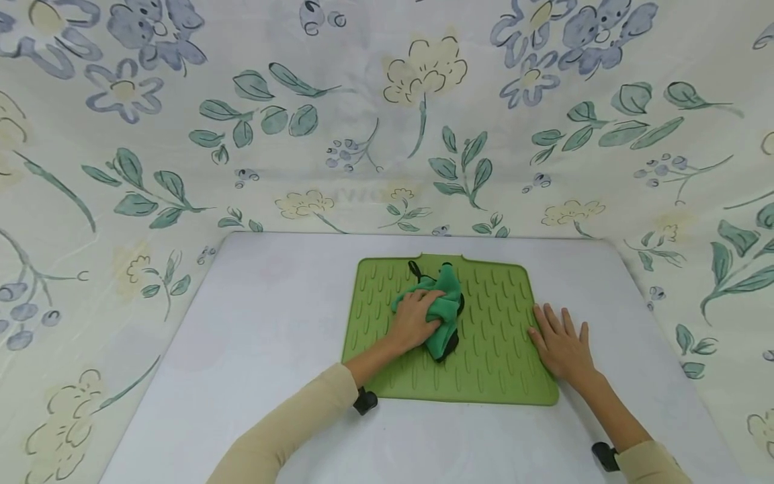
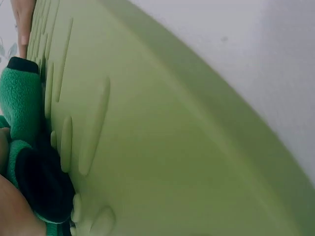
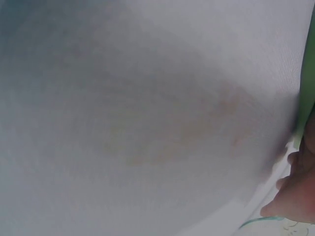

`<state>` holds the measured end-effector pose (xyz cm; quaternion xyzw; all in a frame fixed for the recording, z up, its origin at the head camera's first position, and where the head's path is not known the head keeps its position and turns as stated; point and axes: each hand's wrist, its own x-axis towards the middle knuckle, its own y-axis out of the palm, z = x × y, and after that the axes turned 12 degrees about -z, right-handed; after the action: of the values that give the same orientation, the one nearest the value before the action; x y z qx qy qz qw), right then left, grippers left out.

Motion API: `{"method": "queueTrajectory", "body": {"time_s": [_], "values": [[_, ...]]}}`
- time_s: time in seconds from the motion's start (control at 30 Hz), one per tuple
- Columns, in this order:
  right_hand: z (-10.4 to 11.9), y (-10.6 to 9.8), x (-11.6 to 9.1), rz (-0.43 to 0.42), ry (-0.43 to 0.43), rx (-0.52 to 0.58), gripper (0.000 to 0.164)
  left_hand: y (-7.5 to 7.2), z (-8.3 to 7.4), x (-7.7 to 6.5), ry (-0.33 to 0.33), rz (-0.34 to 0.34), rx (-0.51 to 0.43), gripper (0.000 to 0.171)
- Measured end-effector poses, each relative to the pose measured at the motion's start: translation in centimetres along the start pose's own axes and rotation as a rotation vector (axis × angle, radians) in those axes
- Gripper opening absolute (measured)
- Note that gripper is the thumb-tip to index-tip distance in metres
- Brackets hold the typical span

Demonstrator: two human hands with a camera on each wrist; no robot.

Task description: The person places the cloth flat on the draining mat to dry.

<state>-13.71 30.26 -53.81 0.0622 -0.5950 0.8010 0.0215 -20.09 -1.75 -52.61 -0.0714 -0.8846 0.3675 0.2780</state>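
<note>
A green fuzzy cloth [image 1: 444,309] with black edging and a small black loop lies bunched on a ribbed green mat [image 1: 496,349]. My left hand [image 1: 414,323] grips the cloth from above, fingers curled into its folds. In the left wrist view the cloth [image 2: 22,98] shows a black underside and touches the mat's raised ridges. Over at the mat's right edge, my right hand [image 1: 565,346] rests flat with its fingers spread. Only part of the right hand [image 3: 295,196] shows in the right wrist view, beside the mat's green rim [image 3: 307,73].
The mat lies on a white table [image 1: 272,302] and has a raised tab at its far side. Behind and around the table hangs a floral-patterned fabric [image 1: 363,134]. Black wrist cameras [image 1: 365,401] sit below both hands.
</note>
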Motion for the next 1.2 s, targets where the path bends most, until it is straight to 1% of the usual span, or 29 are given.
{"method": "queueTrajectory", "body": {"time_s": [0.1, 0.17, 0.27, 0.37, 0.43, 0.5, 0.57, 0.67, 0.73, 0.77, 0.8, 0.87, 0.97, 1.1, 1.2], "values": [[0.0, 0.0, 0.0, -0.001, 0.002, 0.003, 0.063, 0.0, 0.2, -0.1, -0.01, 0.019, 0.05, 0.049], [0.1, 0.0, -0.1, -0.002, 0.001, 0.0, 0.063, -0.1, 0.2, 0.0, -0.02, 0.041, 0.05, 0.05], [0.1, 0.0, -0.1, -0.01, -0.004, -0.002, 0.062, -0.5, 0.2, 0.2, -0.043, 0.069, 0.014, 0.052], [0.2, -0.2, 0.0, -0.028, -0.013, 0.005, 0.062, -1.0, 0.2, 0.5, -0.087, 0.106, -0.034, 0.061], [0.2, -0.4, 0.2, -0.053, -0.025, 0.013, 0.061, -1.4, 0.3, 0.6, -0.107, 0.12, -0.065, 0.068], [0.3, -0.6, 0.5, -0.098, -0.049, 0.022, 0.057, -1.9, 0.4, 0.8, -0.133, 0.124, -0.105, 0.07], [0.5, -0.8, 0.9, -0.165, -0.092, 0.04, 0.051, -2.5, 0.6, 1.0, -0.163, 0.102, -0.161, 0.066], [1.1, -0.8, 1.8, -0.261, -0.147, 0.114, 0.038, -3.3, 0.8, 1.5, -0.223, 0.036, -0.26, 0.054], [1.8, -0.8, 2.4, -0.286, -0.156, 0.195, 0.03, -3.7, 1.2, 2.0, -0.255, -0.023, -0.31, 0.046], [2.3, -0.8, 2.7, -0.281, -0.148, 0.246, 0.028, -3.8, 1.4, 2.3, -0.263, -0.048, -0.315, 0.043], [2.7, -0.7, 3.0, -0.271, -0.131, 0.295, 0.027, -3.9, 1.6, 2.6, -0.263, -0.068, -0.31, 0.041], [3.7, -0.3, 3.5, -0.237, -0.094, 0.378, 0.027, -4.1, 2.0, 3.1, -0.269, -0.084, -0.279, 0.036], [5.2, 0.5, 4.4, -0.187, -0.047, 0.481, 0.028, -4.0, 2.6, 3.6, -0.285, -0.061, -0.209, 0.032], [7.1, 1.6, 5.5, -0.166, -0.007, 0.541, 0.028, -3.8, 3.1, 4.0, -0.346, -0.036, -0.175, 0.03], [8.2, 2.1, 6.1, -0.149, 0.018, 0.55, 0.031, -3.4, 3.3, 4.2, -0.33, -0.038, -0.129, 0.026]]}}
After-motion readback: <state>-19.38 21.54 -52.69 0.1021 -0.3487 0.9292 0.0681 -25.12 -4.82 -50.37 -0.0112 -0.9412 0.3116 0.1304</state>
